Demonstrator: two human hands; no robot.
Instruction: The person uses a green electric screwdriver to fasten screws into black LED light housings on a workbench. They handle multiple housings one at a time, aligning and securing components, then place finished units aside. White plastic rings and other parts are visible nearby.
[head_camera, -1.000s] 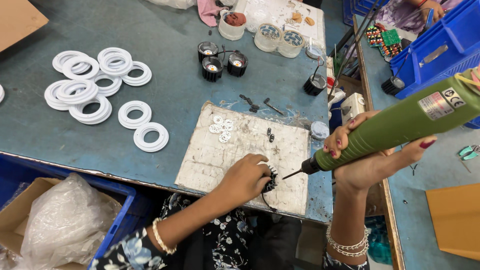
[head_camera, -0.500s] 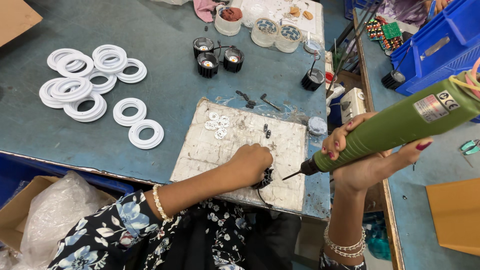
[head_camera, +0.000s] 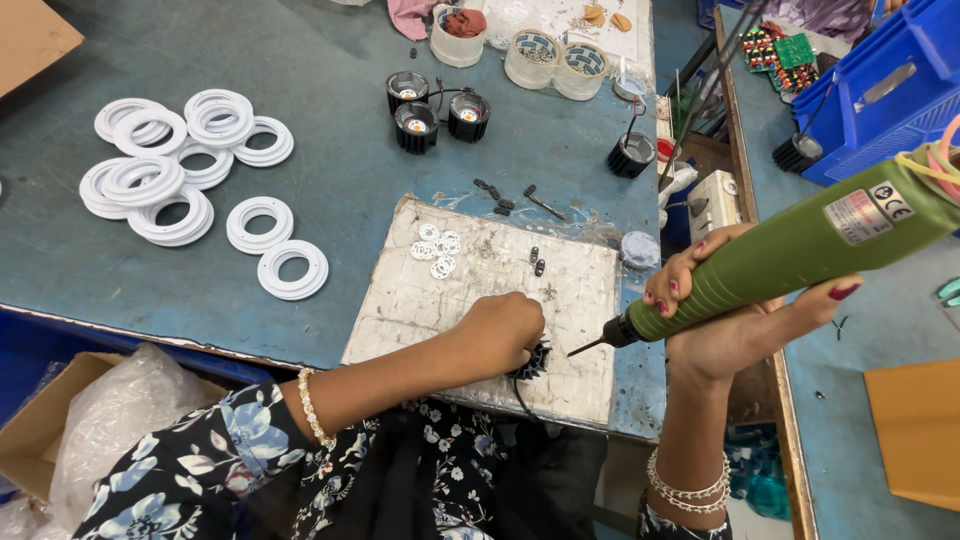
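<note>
While the left hand (head_camera: 500, 330) clamped a black finned housing (head_camera: 535, 360) on the white work board (head_camera: 480, 290), the right hand (head_camera: 715, 310) gripped a green electric screwdriver (head_camera: 800, 250).
Containers at the tabletop (head_camera: 350, 180) far edge: clear tub (head_camera: 458, 38) held reddish material; two round tubs (head_camera: 555, 60) held patterned contents. Left hand closed, wrist low; right hand wrapped around the barrel, bit angled toward the housing, just beside it.

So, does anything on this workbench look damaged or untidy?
Yes. The white work board under the left hand is badly scratched and stained. Small black screws lie scattered at its top edge. The white rings are piled unevenly.
</note>
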